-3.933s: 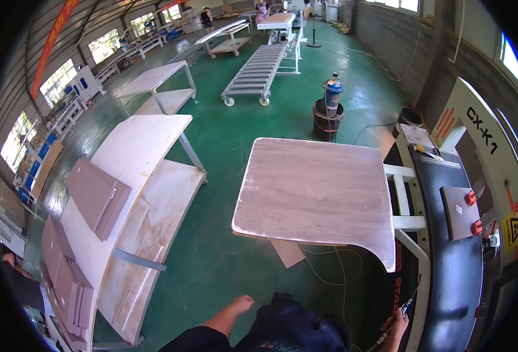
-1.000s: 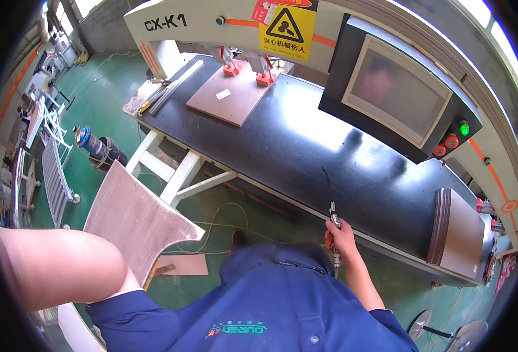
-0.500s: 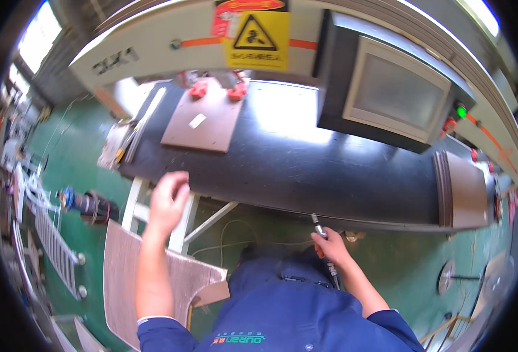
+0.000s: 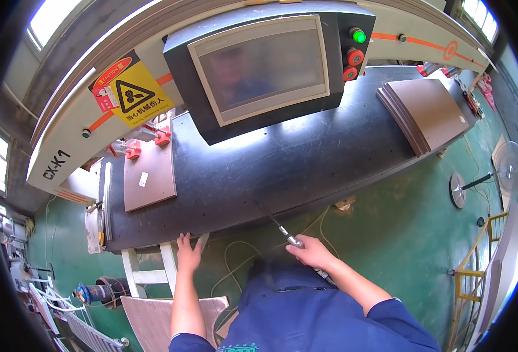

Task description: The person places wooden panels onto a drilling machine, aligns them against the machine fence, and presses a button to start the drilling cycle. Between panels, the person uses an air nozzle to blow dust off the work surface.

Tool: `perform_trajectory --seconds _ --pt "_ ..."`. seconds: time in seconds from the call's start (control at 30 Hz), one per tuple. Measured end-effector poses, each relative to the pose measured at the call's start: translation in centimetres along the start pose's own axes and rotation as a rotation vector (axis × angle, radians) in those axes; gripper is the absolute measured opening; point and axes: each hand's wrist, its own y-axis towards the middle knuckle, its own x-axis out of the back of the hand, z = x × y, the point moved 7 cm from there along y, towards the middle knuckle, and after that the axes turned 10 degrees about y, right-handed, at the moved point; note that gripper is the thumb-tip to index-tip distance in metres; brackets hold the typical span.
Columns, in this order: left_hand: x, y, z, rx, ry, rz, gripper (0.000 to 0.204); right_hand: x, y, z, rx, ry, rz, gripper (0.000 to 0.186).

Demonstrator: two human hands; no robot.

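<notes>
In my right hand [image 4: 310,252] is an air blow gun [image 4: 290,236], silver with a long thin nozzle. My fingers are wrapped around its body, and the nozzle tip points up and left over the front edge of the black worktable [image 4: 235,188]. Empty, my left hand [image 4: 188,251] has its fingers apart just by the table's near edge; whether it touches the edge I cannot tell. Beyond it a brown panel [image 4: 150,186] with a white label lies flat on the table, its far end beneath red-tipped clamps [image 4: 133,150].
A machine beam with a control screen [image 4: 265,64] spans the table. Stacked brown panels [image 4: 426,111] lie at the table's right end. Below my left arm is a curved board [image 4: 153,314] beside a white frame [image 4: 148,276]. A hose [image 4: 229,264] loops on the green floor.
The view has swung to the right. My left hand has come down to the table's near edge, fingers now spread. The air blow gun now points over the table edge, still in my right hand.
</notes>
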Motion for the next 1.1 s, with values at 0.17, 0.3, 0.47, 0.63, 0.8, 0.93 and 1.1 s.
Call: perform_trajectory --seconds 0.17,0.3,0.47,0.63,0.8,0.93,1.1 --pt "-2.2 -2.2 -0.3 0.026 -0.047 -0.178 0.060 2.3 -0.9 -1.3 -0.001 0.000 0.043 0.033" --pt "-5.2 -6.4 -1.3 0.087 -0.096 -0.110 0.056 4.3 -1.3 -1.8 -0.012 0.049 0.092 0.031" --pt "-7.1 -12.4 -2.0 0.234 -0.141 -0.053 0.042 5.6 -1.6 -1.9 -0.037 0.068 0.177 0.027" --pt "-6.1 -14.6 -3.8 0.256 -0.271 -0.172 0.028 5.7 -2.0 -1.3 -0.042 0.093 0.235 0.024" --pt "-3.6 -11.5 -4.0 0.233 -0.280 -0.268 0.028 4.7 -2.4 0.4 -0.031 0.077 0.300 0.023" --pt "0.4 -5.6 -3.4 0.092 -0.079 -0.374 0.041 3.3 -2.7 1.6 -0.040 -0.061 0.351 0.025" --pt "3.6 6.0 -0.9 0.112 0.019 -0.377 0.055 1.7 -3.0 3.3 0.054 -0.220 0.253 0.030"
